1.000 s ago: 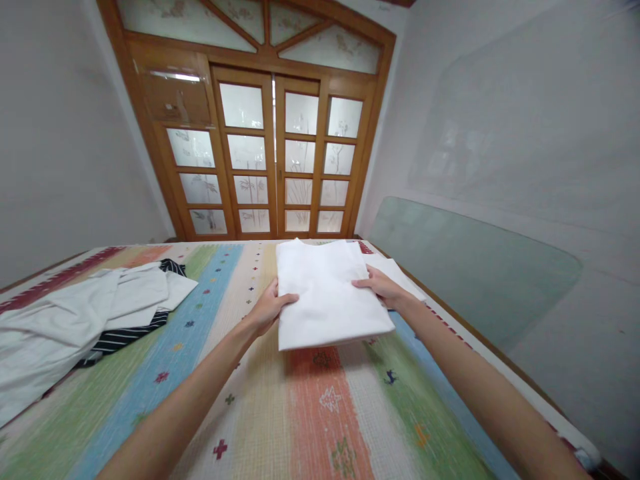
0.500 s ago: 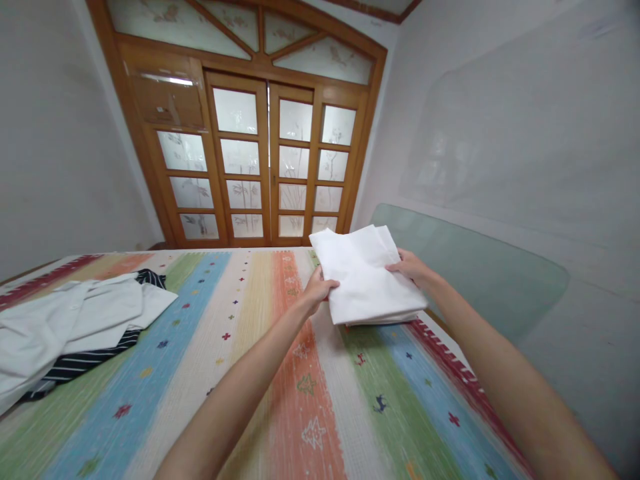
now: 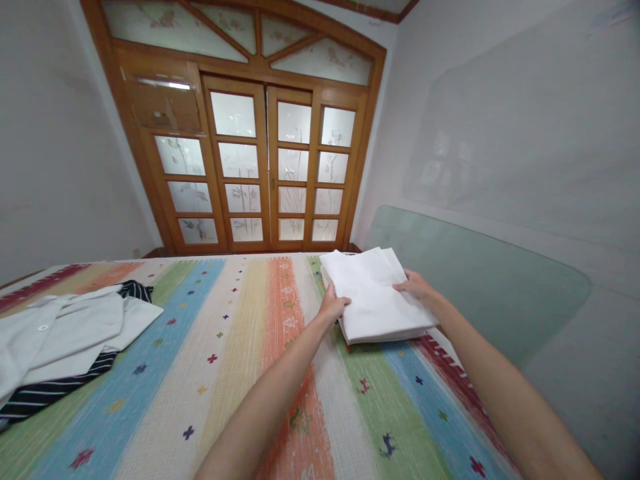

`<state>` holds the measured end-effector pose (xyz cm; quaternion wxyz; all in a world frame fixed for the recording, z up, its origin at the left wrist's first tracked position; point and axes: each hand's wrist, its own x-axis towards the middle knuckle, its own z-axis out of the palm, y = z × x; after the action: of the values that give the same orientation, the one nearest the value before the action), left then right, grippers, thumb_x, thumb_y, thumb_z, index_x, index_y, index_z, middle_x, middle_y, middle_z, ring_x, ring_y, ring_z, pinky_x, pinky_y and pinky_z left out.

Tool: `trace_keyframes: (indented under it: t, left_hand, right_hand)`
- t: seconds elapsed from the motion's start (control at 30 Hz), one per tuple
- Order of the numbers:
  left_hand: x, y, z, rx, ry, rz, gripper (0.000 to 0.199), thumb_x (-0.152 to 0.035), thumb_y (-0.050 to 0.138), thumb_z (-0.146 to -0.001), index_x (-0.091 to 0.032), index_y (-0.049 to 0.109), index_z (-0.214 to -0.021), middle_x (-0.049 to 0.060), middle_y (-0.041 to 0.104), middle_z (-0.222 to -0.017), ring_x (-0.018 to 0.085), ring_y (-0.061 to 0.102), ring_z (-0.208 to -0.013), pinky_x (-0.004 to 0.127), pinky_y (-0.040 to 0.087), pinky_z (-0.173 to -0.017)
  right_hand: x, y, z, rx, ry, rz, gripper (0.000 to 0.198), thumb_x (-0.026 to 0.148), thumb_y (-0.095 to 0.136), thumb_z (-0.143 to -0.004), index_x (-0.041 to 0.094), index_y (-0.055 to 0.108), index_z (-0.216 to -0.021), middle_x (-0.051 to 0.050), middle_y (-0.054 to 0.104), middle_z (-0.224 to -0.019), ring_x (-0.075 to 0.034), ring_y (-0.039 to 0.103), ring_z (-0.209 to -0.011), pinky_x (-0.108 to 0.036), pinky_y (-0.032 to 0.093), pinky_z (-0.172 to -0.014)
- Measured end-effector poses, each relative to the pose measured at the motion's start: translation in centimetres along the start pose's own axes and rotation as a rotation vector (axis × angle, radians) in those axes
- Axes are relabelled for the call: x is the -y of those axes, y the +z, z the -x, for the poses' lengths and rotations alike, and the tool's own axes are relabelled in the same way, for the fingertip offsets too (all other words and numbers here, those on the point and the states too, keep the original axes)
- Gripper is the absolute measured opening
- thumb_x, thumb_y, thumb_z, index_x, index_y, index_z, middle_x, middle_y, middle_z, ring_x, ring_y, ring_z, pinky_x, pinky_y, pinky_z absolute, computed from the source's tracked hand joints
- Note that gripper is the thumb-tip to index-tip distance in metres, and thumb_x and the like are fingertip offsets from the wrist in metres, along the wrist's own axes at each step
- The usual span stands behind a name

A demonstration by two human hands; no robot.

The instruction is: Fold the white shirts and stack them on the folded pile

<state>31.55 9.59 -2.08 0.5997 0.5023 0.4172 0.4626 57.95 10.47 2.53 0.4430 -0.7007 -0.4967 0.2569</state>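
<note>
With my two hands I am grasping a folded white cloth (image 3: pixel 373 290) by its opposite sides. My left hand (image 3: pixel 334 304) grips the left edge, its thumb lying over the top layer. My right hand (image 3: pixel 414 285) grips the right edge, higher up toward the far corner, its thumb also on top; I cannot tell how my other fingers sit underneath.

The cloth is at the far right of the striped cover (image 3: pixel 245 347), over its green and blue bands. It lies roughly flat, with several layers showing along the near edge, and its far edge is a little uneven. Whether its underside rests fully on the cover, I cannot tell.

Well apart from it, on the left of the cover, a white shirt (image 3: pixel 65 330) lies loosely spread, with a small round button showing on it. A black striped garment (image 3: pixel 57 390) pokes out from under it on the near side and again at its far end. Both run out of view on the left.

Along the right side stands a pale green panel (image 3: pixel 470 280), in front of the pale wall (image 3: pixel 525 133). At the far end are wooden doors (image 3: pixel 270 167) with frosted panes.
</note>
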Motion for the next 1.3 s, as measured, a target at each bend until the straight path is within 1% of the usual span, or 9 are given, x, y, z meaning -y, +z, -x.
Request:
trace_keyframes:
  t: [0.2,0.33,0.43,0.6,0.73,0.83,0.97,1.17,1.3]
  left_hand:
    - [2.2,-0.1,-1.4,-0.005,-0.005,0.032,0.072,-0.008,0.065,-0.062,-0.023,0.048,-0.131,0.007,0.070,-0.113,0.021,0.066,-0.099,0.030,0.054,-0.080]
    - [3.4,-0.2,-1.6,-0.014,0.024,0.019,0.089,-0.008,0.066,-0.062,-0.022,0.035,-0.144,0.008,0.067,-0.122,0.022,0.064,-0.108,0.032,0.051,-0.092]
    - [4.0,-0.4,-1.7,-0.025,0.066,-0.013,0.098,-0.007,0.065,-0.061,-0.021,0.027,-0.150,0.009,0.056,-0.138,0.021,0.056,-0.122,0.029,0.044,-0.102]
    - [4.1,-0.7,-1.9,-0.005,0.056,-0.168,0.094,-0.008,0.063,-0.064,-0.017,0.029,-0.151,0.009,0.041,-0.151,0.022,0.041,-0.137,0.030,0.031,-0.113]
    - [3.7,-0.8,-2.1,0.007,0.030,-0.183,0.095,-0.009,0.064,-0.064,-0.019,0.027,-0.152,0.008,0.036,-0.154,0.023,0.038,-0.138,0.032,0.029,-0.113]
    - [3.8,-0.8,-2.4,-0.002,0.013,-0.171,0.097,-0.009,0.066,-0.064,-0.018,0.026,-0.152,0.010,0.036,-0.153,0.023,0.041,-0.137,0.032,0.032,-0.112]
    - [4.3,-0.7,-2.8,-0.003,0.002,-0.160,0.098,-0.013,0.067,-0.068,-0.018,0.020,-0.153,0.013,0.046,-0.147,0.023,0.052,-0.127,0.035,0.040,-0.105]
    - [3.9,-0.8,-2.8,-0.023,0.053,-0.219,0.090,-0.012,0.068,-0.068,-0.021,0.032,-0.149,0.011,0.053,-0.141,0.023,0.056,-0.123,0.037,0.040,-0.105]
    - [3.2,-0.8,-2.2,-0.015,0.025,-0.209,0.086,-0.013,0.066,-0.071,-0.018,0.031,-0.150,0.013,0.049,-0.144,0.023,0.053,-0.127,0.035,0.039,-0.106]
  right_hand:
    - [-2.2,1.1,-0.6,0.018,0.085,-0.010,0.039,0.006,0.071,-0.056,0.015,0.068,-0.094,-0.005,0.073,-0.087,-0.021,0.067,-0.081,-0.029,0.054,-0.073]
    - [-3.0,2.0,-0.4,0.031,0.134,-0.008,0.037,0.006,0.072,-0.057,0.015,0.065,-0.093,-0.004,0.073,-0.085,-0.020,0.067,-0.079,-0.028,0.054,-0.071]
    - [-3.4,2.3,-0.5,0.000,0.160,0.023,0.036,0.009,0.074,-0.059,0.015,0.063,-0.093,-0.005,0.072,-0.085,-0.020,0.067,-0.081,-0.027,0.054,-0.069]
    - [-3.7,2.4,-0.8,-0.050,0.171,0.045,0.039,0.011,0.074,-0.060,0.015,0.061,-0.096,-0.008,0.072,-0.091,-0.021,0.067,-0.083,-0.029,0.054,-0.071]
    - [-3.6,2.6,-0.9,-0.036,0.199,0.071,0.041,0.013,0.075,-0.060,0.016,0.061,-0.099,-0.010,0.072,-0.093,-0.023,0.068,-0.082,-0.031,0.055,-0.070]
    - [-3.6,2.7,-0.7,-0.069,0.174,0.098,0.047,0.016,0.079,-0.059,0.016,0.061,-0.102,-0.011,0.072,-0.095,-0.024,0.068,-0.083,-0.033,0.055,-0.073]
    - [-3.5,2.8,-0.2,-0.060,0.114,0.104,0.050,0.020,0.081,-0.060,0.016,0.061,-0.105,-0.012,0.072,-0.096,-0.024,0.068,-0.085,-0.033,0.055,-0.075]
    - [-3.1,3.0,0.4,-0.075,0.146,0.081,0.051,0.023,0.081,-0.061,0.016,0.059,-0.106,-0.014,0.071,-0.098,-0.025,0.069,-0.082,-0.036,0.056,-0.073]
    - [-3.4,3.0,0.4,-0.095,0.142,0.103,0.051,0.022,0.080,-0.061,0.017,0.059,-0.107,-0.013,0.071,-0.098,-0.025,0.069,-0.084,-0.036,0.056,-0.074]
